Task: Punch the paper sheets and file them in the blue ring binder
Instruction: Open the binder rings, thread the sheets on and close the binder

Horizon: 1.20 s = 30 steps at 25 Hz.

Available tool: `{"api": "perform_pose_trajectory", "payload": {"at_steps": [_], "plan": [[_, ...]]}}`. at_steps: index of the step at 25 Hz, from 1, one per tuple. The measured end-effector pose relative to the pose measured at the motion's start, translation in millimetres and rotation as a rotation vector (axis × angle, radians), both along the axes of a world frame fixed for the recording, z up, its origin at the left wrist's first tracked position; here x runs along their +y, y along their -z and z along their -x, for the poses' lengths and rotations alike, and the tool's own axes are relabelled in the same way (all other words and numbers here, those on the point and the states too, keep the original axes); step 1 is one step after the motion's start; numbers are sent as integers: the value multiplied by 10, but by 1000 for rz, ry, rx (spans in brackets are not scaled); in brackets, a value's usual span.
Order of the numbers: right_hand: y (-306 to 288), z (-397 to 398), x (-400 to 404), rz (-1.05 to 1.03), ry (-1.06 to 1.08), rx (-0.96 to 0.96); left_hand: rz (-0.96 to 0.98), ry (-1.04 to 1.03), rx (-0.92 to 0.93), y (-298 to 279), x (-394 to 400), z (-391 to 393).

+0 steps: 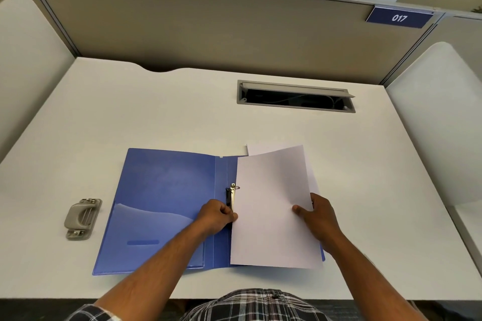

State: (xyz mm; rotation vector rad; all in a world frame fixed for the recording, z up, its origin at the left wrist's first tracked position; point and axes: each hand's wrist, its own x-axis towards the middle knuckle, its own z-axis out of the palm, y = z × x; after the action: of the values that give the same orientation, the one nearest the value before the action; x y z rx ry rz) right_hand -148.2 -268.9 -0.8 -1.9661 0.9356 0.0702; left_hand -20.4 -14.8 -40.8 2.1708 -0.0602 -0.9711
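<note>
The blue ring binder (161, 206) lies open and flat on the white desk (156, 117). Its metal ring mechanism (232, 195) stands at the spine. A white paper sheet (271, 198) lies over the binder's right half, its left edge at the rings. My left hand (217, 216) pinches that left edge beside the mechanism. My right hand (317, 216) grips the sheet's right edge, thumb on top. Another white sheet (260, 149) shows from under it at the far side. A grey hole punch (82, 217) sits on the desk left of the binder.
A grey cable tray opening (294, 96) is set into the desk at the back right. Beige partition walls (208, 28) enclose the desk at the back and sides. A blue plate marked 017 (399, 18) hangs at the upper right.
</note>
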Motion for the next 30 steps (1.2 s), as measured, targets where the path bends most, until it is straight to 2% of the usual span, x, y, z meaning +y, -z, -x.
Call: {"api": "perform_pose_trajectory", "payload": {"at_steps": [6, 16, 24, 30], "plan": [[52, 26, -26, -8, 7, 17, 6, 86, -24, 1, -3, 44], [147, -92, -9, 14, 102, 1, 20, -2, -130, 15, 8, 149], [322, 25, -35, 80, 102, 118, 44, 43, -205, 43, 55, 206], [327, 5, -51, 80, 92, 118, 44, 49, -209, 36, 54, 219]]}}
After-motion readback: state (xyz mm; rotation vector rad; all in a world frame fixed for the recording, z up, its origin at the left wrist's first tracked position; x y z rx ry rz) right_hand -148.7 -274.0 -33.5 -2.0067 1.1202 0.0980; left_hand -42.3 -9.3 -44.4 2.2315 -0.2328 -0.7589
